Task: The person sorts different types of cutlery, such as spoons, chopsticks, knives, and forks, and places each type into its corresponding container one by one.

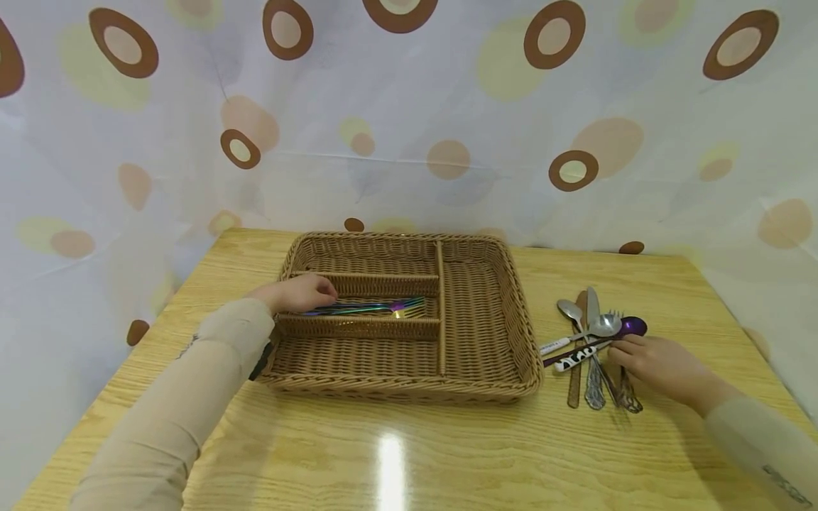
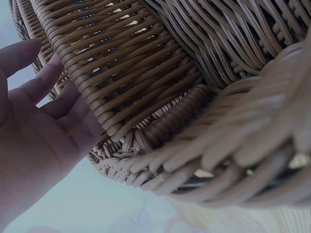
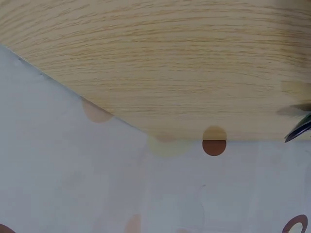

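My left hand (image 1: 300,292) reaches over the left end of the wicker basket's (image 1: 409,387) middle compartment. Forks with iridescent handles (image 1: 399,306) lie there, their tines to the right. In the left wrist view, the fingers (image 2: 63,104) are loosely bent beside a woven divider, with no cutlery in them. My right hand (image 1: 658,365) is at the right side of a cutlery pile, fingers bent down by a purple spoon (image 1: 633,326) and a cow-print handle (image 1: 575,358). Its fingertips are hidden, so I cannot tell whether they pinch anything. Blurred fork tines (image 1: 620,417) show below the pile.
Besides these, the pile has a knife (image 1: 593,301), a silver spoon (image 1: 569,309), a fork with a white handle (image 1: 554,345) and ornate silver handles (image 1: 595,394). The basket's dividers (image 1: 441,312) stand upright. A patterned cloth (image 1: 409,184) hangs behind the wooden table (image 1: 319,454).
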A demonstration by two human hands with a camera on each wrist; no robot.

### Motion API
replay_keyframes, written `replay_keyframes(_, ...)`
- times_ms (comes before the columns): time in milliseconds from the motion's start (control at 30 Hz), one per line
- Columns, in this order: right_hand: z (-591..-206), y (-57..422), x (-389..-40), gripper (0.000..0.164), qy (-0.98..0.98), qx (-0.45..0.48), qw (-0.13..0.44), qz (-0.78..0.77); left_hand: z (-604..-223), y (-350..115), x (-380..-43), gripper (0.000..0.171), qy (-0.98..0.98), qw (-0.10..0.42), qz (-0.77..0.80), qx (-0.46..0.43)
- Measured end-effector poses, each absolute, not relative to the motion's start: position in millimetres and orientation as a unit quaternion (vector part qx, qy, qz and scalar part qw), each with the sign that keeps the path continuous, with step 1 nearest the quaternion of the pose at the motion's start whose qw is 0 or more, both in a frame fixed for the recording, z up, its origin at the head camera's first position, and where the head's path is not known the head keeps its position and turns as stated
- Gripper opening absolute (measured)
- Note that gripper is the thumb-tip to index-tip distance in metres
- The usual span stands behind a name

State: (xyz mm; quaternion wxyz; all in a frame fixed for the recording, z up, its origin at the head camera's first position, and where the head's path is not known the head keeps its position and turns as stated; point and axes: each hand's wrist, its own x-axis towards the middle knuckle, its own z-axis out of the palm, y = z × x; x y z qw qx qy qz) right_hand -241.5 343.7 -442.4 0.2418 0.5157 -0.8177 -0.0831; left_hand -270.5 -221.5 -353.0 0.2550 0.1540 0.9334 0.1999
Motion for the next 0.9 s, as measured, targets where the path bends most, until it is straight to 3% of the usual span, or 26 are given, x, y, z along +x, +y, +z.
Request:
replay_keyframes(100,-442,343,-241,0.054,-0.823,0.506,0.253,-0.052,-353,-221,-271,0.038,0.933,0.256,0.201,0.152)
replay_keyframes(200,-438,341,-239,0.056,-0.842,0.482,0.242,-0.024,-353,-220,-271,0.038,0.932,0.258,0.203,0.152)
replay_keyframes(333,-428,338,-232,0.006,-0.883,0.427,0.197,-0.017,-353,-219,-270,0.038,0.931,0.26,0.206,0.151)
replay_keyframes(367,-425,338,-231,0.009,-0.891,0.414,0.186,-0.019,-353,-218,-270,0.038,0.931,0.262,0.208,0.148)
replay_keyframes(433,-419,337,-229,0.034,-0.906,0.391,0.162,-0.015,-354,-218,-270,0.037,0.931,0.264,0.21,0.144)
replay_keyframes(700,-397,337,-225,0.02,-0.927,0.347,0.14,0.011,-354,-218,-270,0.037,0.932,0.259,0.207,0.148)
replay_keyframes(900,-382,331,-222,0.014,-0.947,0.311,0.083,0.008,-352,-217,-269,0.036,0.928,0.263,0.216,0.148)
